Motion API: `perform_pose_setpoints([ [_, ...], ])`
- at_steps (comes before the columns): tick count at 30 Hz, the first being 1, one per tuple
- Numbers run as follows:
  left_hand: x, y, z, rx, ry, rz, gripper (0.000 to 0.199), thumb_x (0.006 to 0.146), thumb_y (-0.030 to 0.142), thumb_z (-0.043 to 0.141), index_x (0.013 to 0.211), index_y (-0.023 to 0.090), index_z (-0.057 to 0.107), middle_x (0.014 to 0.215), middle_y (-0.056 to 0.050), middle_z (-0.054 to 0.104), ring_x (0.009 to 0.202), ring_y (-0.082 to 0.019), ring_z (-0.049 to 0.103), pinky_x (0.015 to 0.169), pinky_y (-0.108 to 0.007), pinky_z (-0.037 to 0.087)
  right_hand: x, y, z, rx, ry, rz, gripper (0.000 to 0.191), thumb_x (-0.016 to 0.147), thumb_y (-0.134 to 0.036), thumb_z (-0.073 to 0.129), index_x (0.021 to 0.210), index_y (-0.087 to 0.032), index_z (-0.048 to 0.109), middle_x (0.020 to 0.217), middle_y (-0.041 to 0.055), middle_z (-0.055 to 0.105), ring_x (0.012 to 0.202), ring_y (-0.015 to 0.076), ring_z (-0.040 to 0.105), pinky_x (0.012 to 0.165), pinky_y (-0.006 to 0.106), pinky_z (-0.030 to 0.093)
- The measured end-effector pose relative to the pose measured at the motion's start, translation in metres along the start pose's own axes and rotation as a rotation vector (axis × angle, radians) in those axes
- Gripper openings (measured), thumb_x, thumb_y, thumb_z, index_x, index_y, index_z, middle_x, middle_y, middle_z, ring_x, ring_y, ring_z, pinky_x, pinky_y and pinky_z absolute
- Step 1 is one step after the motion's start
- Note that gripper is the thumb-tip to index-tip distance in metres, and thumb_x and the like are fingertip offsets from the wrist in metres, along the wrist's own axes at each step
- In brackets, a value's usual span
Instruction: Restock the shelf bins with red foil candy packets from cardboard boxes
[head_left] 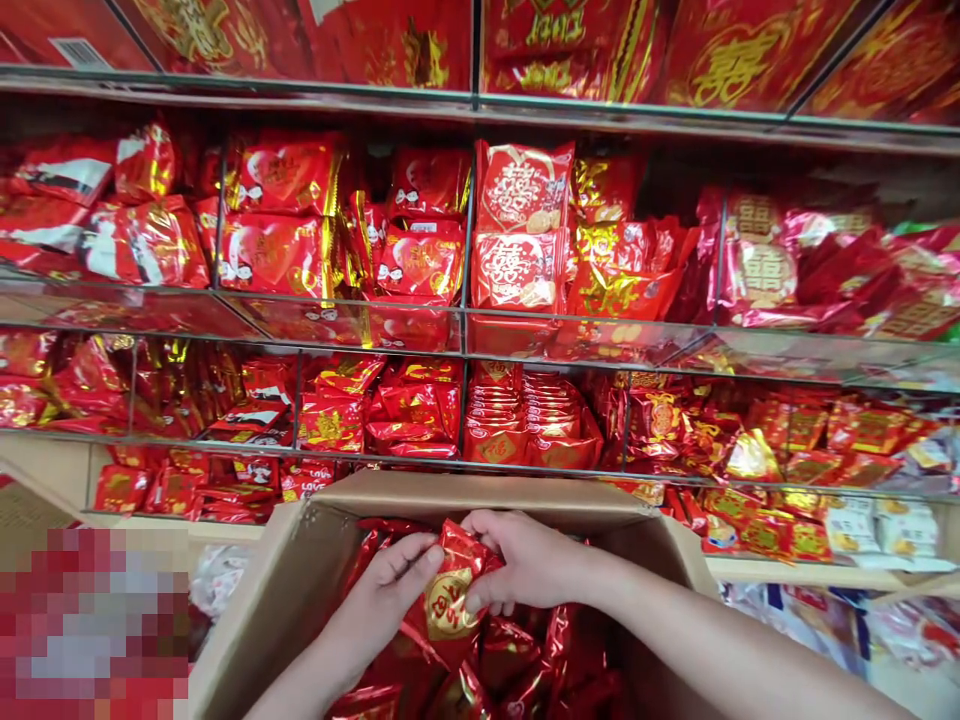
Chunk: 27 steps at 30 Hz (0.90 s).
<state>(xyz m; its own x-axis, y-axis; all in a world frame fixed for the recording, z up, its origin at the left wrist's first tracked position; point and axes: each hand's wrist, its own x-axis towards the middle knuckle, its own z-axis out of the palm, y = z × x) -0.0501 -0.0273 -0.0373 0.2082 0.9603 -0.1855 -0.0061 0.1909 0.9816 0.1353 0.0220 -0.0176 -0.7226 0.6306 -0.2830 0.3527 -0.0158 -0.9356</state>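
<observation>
An open cardboard box [480, 490] stands below the shelves, holding several shiny red packets [510, 650]. Over its contents, both hands hold one red packet with a round gold emblem [450, 600]. The fingers of my left hand [394, 585] pinch its upper left side. From the right, my right hand [525, 565] grips the packet's right edge between thumb and fingers. Parts of the packet's right side are hidden behind those fingers.
Shelves with clear dividers and front rails [592, 340] rise behind the box, stocked with red and gold packets [281, 255]. White packets [881, 530] lie at lower right. The lower left corner is pixelated.
</observation>
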Motion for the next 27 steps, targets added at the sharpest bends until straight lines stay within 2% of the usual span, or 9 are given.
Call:
perform_pose_setpoints([
  [3, -0.006, 0.006, -0.004, -0.155, -0.155, -0.093, 0.036, 0.071, 0.031, 0.068, 0.105, 0.023, 0.058, 0.101, -0.002, 0.065, 0.095, -0.019, 0.057, 0.085, -0.031, 0.042, -0.005, -0.006, 0.0, 0.0, 0.03, -0.03, 0.033, 0.063, -0.024, 0.07, 0.09, -0.018, 0.051, 0.064, -0.0045, 0.057, 0.051, 0.0087, 0.053, 0.046, 0.019, 0.044],
  [5, -0.009, 0.01, -0.009, -0.212, -0.211, -0.114, 0.042, 0.066, 0.025, 0.072, 0.105, 0.022, 0.057, 0.102, -0.003, 0.065, 0.094, -0.019, 0.058, 0.085, -0.032, 0.043, -0.007, -0.012, -0.001, 0.05, 0.026, -0.033, 0.034, 0.063, -0.026, 0.07, 0.089, -0.018, 0.05, 0.066, -0.0038, 0.059, 0.051, 0.0083, 0.054, 0.045, 0.018, 0.044],
  [9, -0.008, 0.014, -0.013, -0.298, -0.07, -0.084, 0.035, 0.061, 0.025, 0.076, 0.091, 0.018, 0.06, 0.086, -0.002, 0.068, 0.078, -0.017, 0.063, 0.074, -0.029, 0.047, -0.008, -0.02, -0.001, 0.193, 0.019, -0.016, 0.041, 0.062, -0.027, 0.072, 0.093, -0.02, 0.045, 0.065, -0.0055, 0.059, 0.044, 0.007, 0.051, 0.041, 0.018, 0.043],
  [12, -0.006, 0.015, -0.011, -0.348, 0.035, -0.077, 0.037, 0.06, 0.028, 0.077, 0.092, 0.018, 0.059, 0.08, -0.002, 0.069, 0.072, -0.017, 0.064, 0.069, -0.03, 0.05, -0.005, -0.021, 0.0, 0.248, 0.08, -0.065, 0.044, 0.062, -0.027, 0.072, 0.095, -0.021, 0.044, 0.063, -0.0072, 0.056, 0.039, 0.0046, 0.044, 0.037, 0.016, 0.037],
  [16, -0.006, 0.017, -0.003, -0.392, 0.103, -0.001, 0.035, 0.064, 0.029, 0.074, 0.094, 0.022, 0.057, 0.086, 0.0, 0.069, 0.077, -0.017, 0.064, 0.07, -0.029, 0.051, -0.005, -0.021, 0.003, 0.313, 0.196, -0.25, 0.044, 0.063, -0.03, 0.072, 0.098, -0.02, 0.047, 0.073, -0.0047, 0.057, 0.055, 0.0056, 0.049, 0.053, 0.019, 0.042],
  [19, -0.009, 0.017, 0.003, -0.471, 0.131, 0.03, 0.035, 0.068, 0.027, 0.071, 0.098, 0.026, 0.053, 0.097, 0.001, 0.068, 0.083, -0.017, 0.064, 0.07, -0.029, 0.052, -0.009, -0.024, 0.007, 0.15, 0.25, -0.259, 0.051, 0.058, -0.034, 0.076, 0.099, -0.02, 0.05, 0.075, -0.003, 0.056, 0.061, 0.0084, 0.048, 0.056, 0.021, 0.041],
  [23, -0.012, 0.015, 0.008, -0.485, 0.079, 0.003, 0.04, 0.07, 0.028, 0.068, 0.107, 0.027, 0.053, 0.106, -0.002, 0.065, 0.095, -0.021, 0.061, 0.078, -0.033, 0.051, -0.017, -0.03, 0.009, -0.129, 0.268, -0.273, 0.03, 0.07, -0.029, 0.065, 0.097, -0.02, 0.055, 0.085, 0.0006, 0.06, 0.069, 0.0118, 0.051, 0.061, 0.023, 0.042],
  [27, -0.011, 0.01, 0.004, -0.287, 0.136, 0.096, 0.044, 0.062, 0.036, 0.072, 0.103, 0.023, 0.06, 0.102, -0.003, 0.067, 0.098, -0.024, 0.058, 0.085, -0.034, 0.048, -0.019, -0.03, 0.003, -0.282, 0.149, -0.233, 0.023, 0.072, -0.021, 0.057, 0.094, -0.019, 0.056, 0.074, -0.0022, 0.058, 0.059, 0.0093, 0.048, 0.052, 0.019, 0.039],
])
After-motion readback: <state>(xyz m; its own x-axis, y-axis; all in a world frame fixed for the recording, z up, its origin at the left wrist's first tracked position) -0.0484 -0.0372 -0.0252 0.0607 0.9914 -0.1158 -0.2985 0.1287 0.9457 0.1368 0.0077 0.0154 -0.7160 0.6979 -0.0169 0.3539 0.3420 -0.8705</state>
